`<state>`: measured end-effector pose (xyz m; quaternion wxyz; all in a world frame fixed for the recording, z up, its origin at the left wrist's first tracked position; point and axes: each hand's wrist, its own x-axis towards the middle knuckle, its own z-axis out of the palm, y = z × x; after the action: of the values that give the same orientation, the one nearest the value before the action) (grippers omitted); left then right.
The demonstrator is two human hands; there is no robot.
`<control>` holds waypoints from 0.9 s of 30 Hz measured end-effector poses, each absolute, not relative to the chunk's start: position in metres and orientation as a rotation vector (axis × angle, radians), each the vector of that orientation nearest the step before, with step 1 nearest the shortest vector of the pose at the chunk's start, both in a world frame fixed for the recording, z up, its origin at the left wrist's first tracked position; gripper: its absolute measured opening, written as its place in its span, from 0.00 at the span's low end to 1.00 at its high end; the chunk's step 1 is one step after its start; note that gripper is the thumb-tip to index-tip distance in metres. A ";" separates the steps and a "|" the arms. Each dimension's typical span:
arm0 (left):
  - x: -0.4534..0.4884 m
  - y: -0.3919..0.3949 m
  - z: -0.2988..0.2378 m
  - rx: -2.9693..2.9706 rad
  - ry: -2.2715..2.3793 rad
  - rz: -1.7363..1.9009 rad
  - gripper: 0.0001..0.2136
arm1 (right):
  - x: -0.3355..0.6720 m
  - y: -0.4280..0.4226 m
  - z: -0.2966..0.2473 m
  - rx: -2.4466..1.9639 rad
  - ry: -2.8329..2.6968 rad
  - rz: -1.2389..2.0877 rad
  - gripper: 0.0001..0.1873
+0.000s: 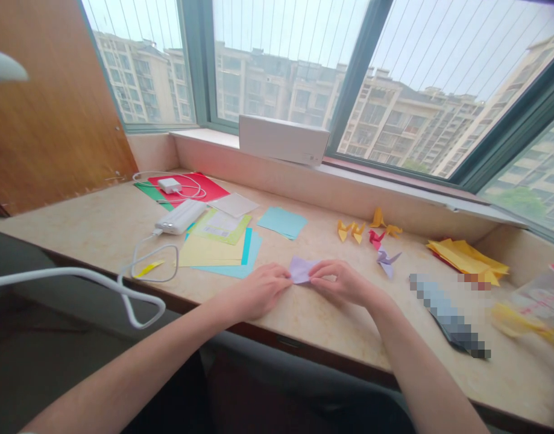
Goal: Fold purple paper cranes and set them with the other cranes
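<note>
A small sheet of light purple paper (300,269) lies on the desk near its front edge, between my two hands. The fingers of my left hand (268,289) are closed at the sheet's left side, with the hand resting on the desk. At the right side of the sheet, my right hand (340,280) pinches the edge between thumb and fingers. Folded paper cranes stand behind and to the right: a purple crane (387,260), a red crane (376,239) and several orange ones, such as the orange crane (378,218).
Blue paper squares (283,222), yellow sheets (213,250) and a white power bank (181,217) with a cable lie left. To the right are orange papers (469,259), a blurred-out dark object (448,316) and a clear plastic bag (541,298). A white box (283,140) stands on the windowsill.
</note>
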<state>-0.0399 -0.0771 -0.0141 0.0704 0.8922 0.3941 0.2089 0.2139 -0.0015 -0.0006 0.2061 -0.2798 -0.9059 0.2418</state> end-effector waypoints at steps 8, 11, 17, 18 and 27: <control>-0.038 -0.082 -0.012 2.643 1.231 0.697 0.14 | 0.205 0.000 -0.007 -0.879 -2.474 0.466 0.07; -0.038 -0.083 -0.009 2.664 1.218 0.678 0.13 | 0.203 0.001 -0.008 -0.943 -2.482 0.422 0.09; -0.038 -0.083 -0.011 2.654 1.182 0.682 0.13 | 0.198 0.000 -0.011 -1.134 -2.431 0.486 0.10; -0.039 -0.083 -0.011 2.650 1.183 0.687 0.13 | 0.197 0.000 -0.012 -1.154 -2.424 0.485 0.10; -0.037 -0.086 -0.006 2.676 1.225 0.596 0.14 | 0.195 0.000 -0.013 -1.222 -2.395 0.493 0.09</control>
<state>-0.0368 -0.0855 -0.0064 0.0692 0.8890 0.4071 0.1980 0.1949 -0.0003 -0.0129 0.2023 -0.4378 -0.8580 0.1767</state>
